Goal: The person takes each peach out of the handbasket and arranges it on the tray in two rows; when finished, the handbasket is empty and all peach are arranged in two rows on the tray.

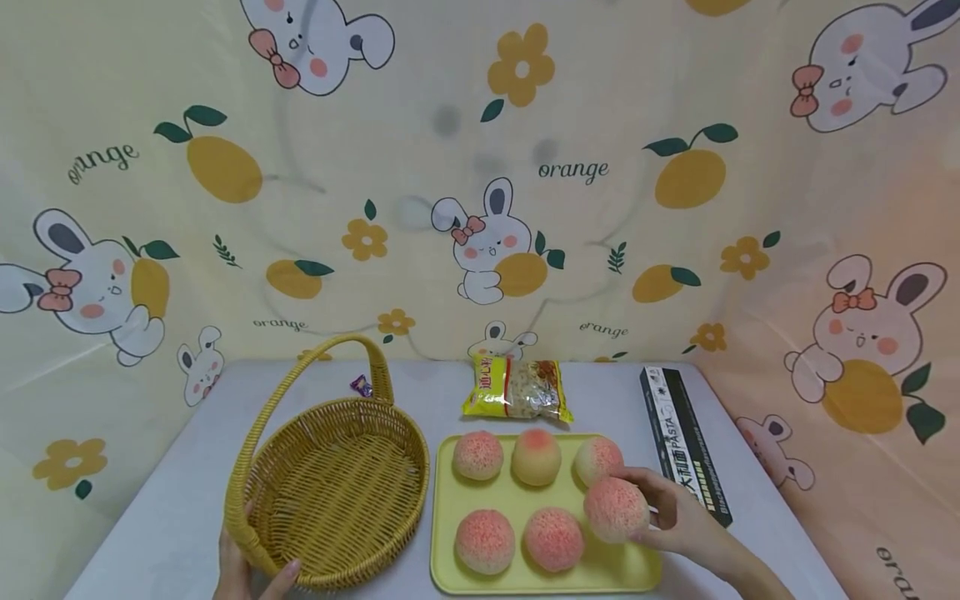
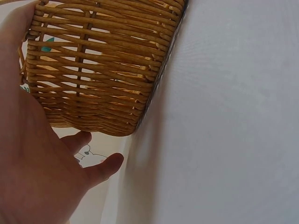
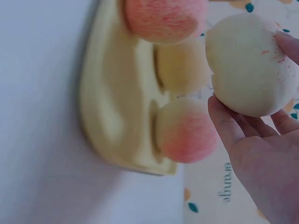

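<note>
My right hand [image 1: 678, 512] holds a pink-and-cream peach [image 1: 617, 510] between thumb and fingers, over the right side of a yellow tray [image 1: 622, 575]. In the right wrist view the peach [image 3: 250, 65] shows its pale side with a seam, raised above the others. Several more peaches rest on the tray, among them a yellowish one [image 1: 536, 458] in the back row and a pink one [image 1: 553, 539] in front. To the left stands a bare-bottomed wicker basket [image 1: 345, 500] with a tall handle. My left hand [image 1: 243, 567] holds its near-left side, thumb at the rim, other fingers along the outer wall.
Behind the tray lies a yellow bag of pasta [image 1: 521, 392]. A long black-and-white pasta box [image 1: 686, 442] lies to the right. A small purple wrapped sweet [image 1: 362, 386] is behind the basket. A printed cloth [image 1: 420, 125] hangs around the white table [image 1: 165, 517].
</note>
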### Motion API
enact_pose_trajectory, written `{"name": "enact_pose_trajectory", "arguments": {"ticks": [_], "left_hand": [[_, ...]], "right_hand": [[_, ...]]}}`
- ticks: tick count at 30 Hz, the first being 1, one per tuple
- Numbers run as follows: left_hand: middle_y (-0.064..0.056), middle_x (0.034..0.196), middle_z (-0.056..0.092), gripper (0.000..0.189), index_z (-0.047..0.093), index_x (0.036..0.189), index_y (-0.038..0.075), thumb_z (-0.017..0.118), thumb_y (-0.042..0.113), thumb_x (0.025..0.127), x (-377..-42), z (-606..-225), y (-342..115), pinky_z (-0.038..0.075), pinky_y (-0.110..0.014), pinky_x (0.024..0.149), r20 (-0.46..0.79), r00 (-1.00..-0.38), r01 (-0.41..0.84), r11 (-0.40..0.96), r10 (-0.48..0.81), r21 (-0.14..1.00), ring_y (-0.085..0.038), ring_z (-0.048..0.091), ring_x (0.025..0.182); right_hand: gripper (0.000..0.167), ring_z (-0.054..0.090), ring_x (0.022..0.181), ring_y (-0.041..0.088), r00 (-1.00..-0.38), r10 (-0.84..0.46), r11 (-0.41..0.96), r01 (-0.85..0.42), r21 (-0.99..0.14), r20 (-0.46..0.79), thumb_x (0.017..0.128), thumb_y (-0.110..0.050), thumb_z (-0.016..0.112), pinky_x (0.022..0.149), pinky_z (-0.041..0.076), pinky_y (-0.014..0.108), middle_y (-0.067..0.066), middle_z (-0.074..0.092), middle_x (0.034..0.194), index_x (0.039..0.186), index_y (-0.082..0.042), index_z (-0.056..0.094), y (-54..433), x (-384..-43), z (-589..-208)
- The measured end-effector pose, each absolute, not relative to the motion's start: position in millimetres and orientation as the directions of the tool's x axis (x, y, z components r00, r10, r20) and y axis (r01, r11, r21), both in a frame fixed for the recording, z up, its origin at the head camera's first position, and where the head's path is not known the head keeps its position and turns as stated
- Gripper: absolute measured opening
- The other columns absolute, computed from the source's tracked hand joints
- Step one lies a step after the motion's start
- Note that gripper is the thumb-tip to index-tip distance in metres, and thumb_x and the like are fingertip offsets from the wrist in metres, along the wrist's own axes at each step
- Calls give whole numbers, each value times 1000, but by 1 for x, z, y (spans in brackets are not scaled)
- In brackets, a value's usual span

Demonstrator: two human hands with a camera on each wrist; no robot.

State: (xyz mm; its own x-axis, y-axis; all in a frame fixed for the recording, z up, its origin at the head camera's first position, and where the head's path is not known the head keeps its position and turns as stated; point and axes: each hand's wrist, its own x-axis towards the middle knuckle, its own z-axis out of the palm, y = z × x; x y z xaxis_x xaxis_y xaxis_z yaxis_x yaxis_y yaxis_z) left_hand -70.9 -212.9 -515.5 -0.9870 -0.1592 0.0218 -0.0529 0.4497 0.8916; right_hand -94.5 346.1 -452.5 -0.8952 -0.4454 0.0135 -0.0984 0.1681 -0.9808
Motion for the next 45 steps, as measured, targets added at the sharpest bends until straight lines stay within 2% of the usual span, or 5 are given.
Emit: {"name": "enact_pose_trajectory", "arguments": {"ticks": [24, 29, 32, 38, 45], "left_hand": [[-30, 155, -9, 108, -5, 159, 7, 75, 29, 89, -64, -510, -212, 18, -77, 101, -1, -986, -82, 473, -169, 877, -56, 6, 140], [-30, 156, -7, 106, -3, 160, 10, 75, 23, 89, -60, -512, -209, 13, -78, 101, 59, -982, -32, 468, -179, 883, -57, 4, 141], [-29, 156, -5, 103, 1, 160, 10, 75, 16, 89, -56, -513, -205, 14, -80, 98, 142, -976, 46, 477, -167, 877, -56, 3, 141], [-26, 161, -4, 102, 4, 161, 12, 76, 14, 89, -50, -502, -198, 14, -81, 98, 193, -960, 65, 515, -200, 855, -52, 2, 144], [-10, 157, 34, 72, 39, 150, -1, 68, 4, 83, -37, -443, -184, 19, -44, 117, 516, -749, 231, 566, -416, 791, -24, 29, 144]], "right_hand": [[77, 45, 125, 7, -886, -402, 169, 178, -969, -232, 88, -2, 70, 100, 41, 22, 23, 24, 153, 151, 1, 25, 345, -79, -493], [74, 45, 125, 0, -900, -391, 232, 108, -967, -194, 89, -4, 70, 99, 37, 17, 25, 27, 153, 150, 2, 30, 341, -79, -491], [62, 49, 124, 4, -926, -378, 313, -126, -941, -2, 91, -4, 69, 99, 40, 20, 26, 41, 145, 145, 3, 40, 338, -79, -487], [35, 60, 106, 20, -884, -201, 691, -433, -579, 422, 85, -3, 76, 92, 46, 32, 4, 66, 114, 119, -7, 67, 309, -91, -455], [55, 22, 143, 45, -909, -205, 961, -257, -99, 363, 99, -42, 56, 109, 7, 71, 24, 33, 154, 141, -7, 56, 252, -110, -436]]}}
